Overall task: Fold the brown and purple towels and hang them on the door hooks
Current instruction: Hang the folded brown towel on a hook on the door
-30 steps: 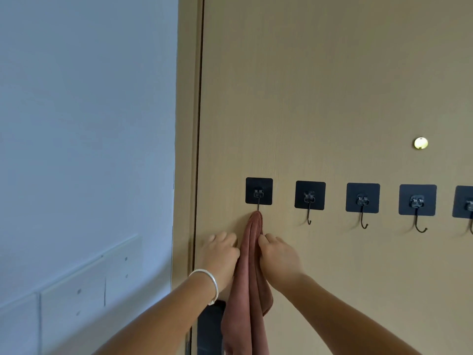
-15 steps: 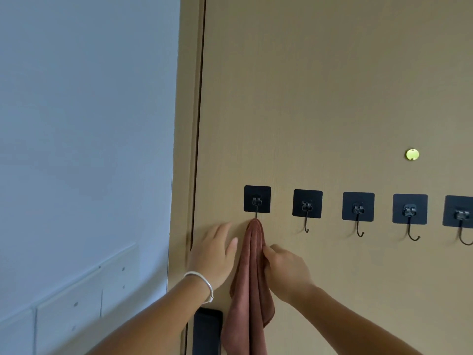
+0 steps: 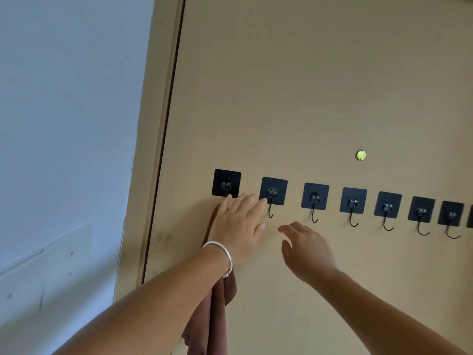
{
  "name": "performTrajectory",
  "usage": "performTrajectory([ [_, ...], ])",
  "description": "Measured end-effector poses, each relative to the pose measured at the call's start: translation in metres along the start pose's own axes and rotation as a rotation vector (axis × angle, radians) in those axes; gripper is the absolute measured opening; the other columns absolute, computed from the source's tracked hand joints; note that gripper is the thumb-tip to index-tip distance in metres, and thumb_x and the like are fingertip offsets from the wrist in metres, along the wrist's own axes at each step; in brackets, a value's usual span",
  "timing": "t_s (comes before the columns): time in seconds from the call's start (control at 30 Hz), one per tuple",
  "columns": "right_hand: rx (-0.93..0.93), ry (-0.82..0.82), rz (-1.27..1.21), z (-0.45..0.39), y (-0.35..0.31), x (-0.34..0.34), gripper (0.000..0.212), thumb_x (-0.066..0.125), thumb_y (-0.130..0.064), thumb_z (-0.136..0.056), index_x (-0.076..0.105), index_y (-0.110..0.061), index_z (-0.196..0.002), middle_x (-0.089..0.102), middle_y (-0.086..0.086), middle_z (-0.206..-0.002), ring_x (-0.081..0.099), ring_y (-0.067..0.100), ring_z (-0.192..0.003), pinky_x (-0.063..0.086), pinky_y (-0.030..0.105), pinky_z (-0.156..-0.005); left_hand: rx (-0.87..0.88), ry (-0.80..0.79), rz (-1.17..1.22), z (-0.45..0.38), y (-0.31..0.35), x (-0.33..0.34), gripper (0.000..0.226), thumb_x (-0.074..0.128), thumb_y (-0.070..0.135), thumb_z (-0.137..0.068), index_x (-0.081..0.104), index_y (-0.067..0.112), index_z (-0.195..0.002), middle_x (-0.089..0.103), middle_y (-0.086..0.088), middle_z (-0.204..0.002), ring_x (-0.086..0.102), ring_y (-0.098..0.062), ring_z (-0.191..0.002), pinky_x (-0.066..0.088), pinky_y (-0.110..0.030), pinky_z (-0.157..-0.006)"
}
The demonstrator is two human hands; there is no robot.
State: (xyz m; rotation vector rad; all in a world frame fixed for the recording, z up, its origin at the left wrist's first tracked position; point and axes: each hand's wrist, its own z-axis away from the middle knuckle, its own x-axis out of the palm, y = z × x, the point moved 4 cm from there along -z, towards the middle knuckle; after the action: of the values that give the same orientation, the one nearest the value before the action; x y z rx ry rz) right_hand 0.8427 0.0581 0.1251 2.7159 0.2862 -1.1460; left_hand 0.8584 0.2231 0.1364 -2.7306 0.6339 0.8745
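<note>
The brown towel [image 3: 213,316] hangs folded from the leftmost black hook [image 3: 226,183] on the tan door [image 3: 320,85]; my left forearm hides most of it. My left hand [image 3: 238,224], with a silver bracelet at the wrist, is spread with straight fingers in front of the towel's top, fingertips near the second hook [image 3: 272,194]. My right hand [image 3: 304,248] hovers to the right of it, fingers relaxed, holding nothing, below the second and third hooks. No purple towel is in view.
A row of several more black adhesive hooks [image 3: 352,203] runs to the right across the door, all bare. A brass peephole [image 3: 361,155] sits above them. The door frame [image 3: 153,149] and a pale wall [image 3: 64,124] are at the left.
Both hands have let go of the brown towel and moved off it, the left hand up and right across it, the right hand to the right. The view has tilted and shifted.
</note>
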Motion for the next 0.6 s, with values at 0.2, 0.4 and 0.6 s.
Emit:
performTrajectory([
  [0.2,0.191,-0.086,0.133,0.050,0.066,-0.034,0.042,0.045,-0.025,-0.095,0.049,-0.028,-0.137,0.052,-0.008,-0.133,0.053,0.015,-0.115,0.043,0.029,-0.095,0.128,-0.054,0.101,-0.019,0.088,0.020,0.056,0.037,0.040,-0.098,0.026,0.022,-0.150,0.031,0.001,-0.154,0.022,-0.019,-0.144,0.016,-0.048,-0.118],
  [0.4,0.424,-0.142,0.222,0.127,0.143,-0.086,0.048,0.044,-0.031,-0.097,0.038,-0.027,-0.143,0.041,-0.007,-0.144,0.045,0.016,-0.126,0.038,0.030,-0.103,0.222,-0.151,0.217,-0.029,0.187,0.032,0.059,0.030,0.046,-0.100,0.018,0.023,-0.152,0.026,0.004,-0.156,0.019,-0.016,-0.145,0.010,-0.044,-0.120],
  [0.6,0.626,-0.176,0.336,0.220,0.216,-0.162,0.048,0.043,-0.028,-0.096,0.036,-0.024,-0.143,0.040,-0.003,-0.144,0.042,0.020,-0.127,0.035,0.031,-0.105,0.344,-0.210,0.335,-0.030,0.311,0.037,0.061,0.028,0.050,-0.099,0.017,0.024,-0.153,0.030,0.005,-0.155,0.021,-0.016,-0.144,0.012,-0.045,-0.118],
])
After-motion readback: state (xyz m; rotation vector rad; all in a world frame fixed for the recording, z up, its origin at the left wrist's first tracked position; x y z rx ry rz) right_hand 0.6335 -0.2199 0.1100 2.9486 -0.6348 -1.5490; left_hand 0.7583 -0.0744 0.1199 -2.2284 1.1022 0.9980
